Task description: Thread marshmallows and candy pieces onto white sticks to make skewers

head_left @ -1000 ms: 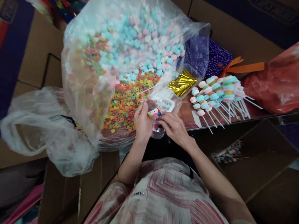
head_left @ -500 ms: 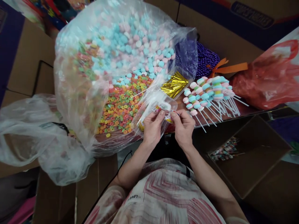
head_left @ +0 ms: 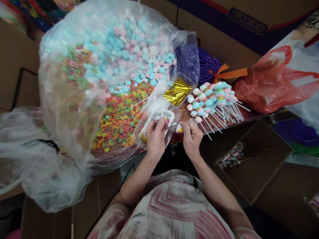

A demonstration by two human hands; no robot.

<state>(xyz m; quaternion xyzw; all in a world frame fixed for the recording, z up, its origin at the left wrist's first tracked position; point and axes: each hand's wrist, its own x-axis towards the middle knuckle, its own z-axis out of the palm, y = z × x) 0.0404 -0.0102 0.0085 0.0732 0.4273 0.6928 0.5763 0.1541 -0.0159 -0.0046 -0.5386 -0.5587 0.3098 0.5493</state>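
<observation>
My left hand [head_left: 156, 134] is closed in a pinch over a clear plastic tray [head_left: 176, 112] at the table's front edge, on something small with pink and red print that its fingers mostly cover. My right hand [head_left: 193, 135] is closed just right of the tray, thumb pressed on the fingers. A small white, yellow and red piece [head_left: 179, 128] shows at its fingertips; whether the hand grips it I cannot tell. White sticks and printed labels [head_left: 162, 115] lie in the tray. Behind it are gold twist ties [head_left: 177, 92]. To the right lie several marshmallow skewers [head_left: 211, 98] on white sticks.
A big clear bag [head_left: 57, 63] holds blue and pink marshmallows [head_left: 127, 46] and ring gummies [head_left: 119, 122]. A red plastic bag [head_left: 266, 83] and a purple dotted bag [head_left: 208, 64] stand at the right. Below is an open cardboard box [head_left: 264, 162] with wrapped skewers inside.
My hands have moved apart: the right one has drawn away to the right, while the left stays over the tray. The whole view has shifted slightly.
</observation>
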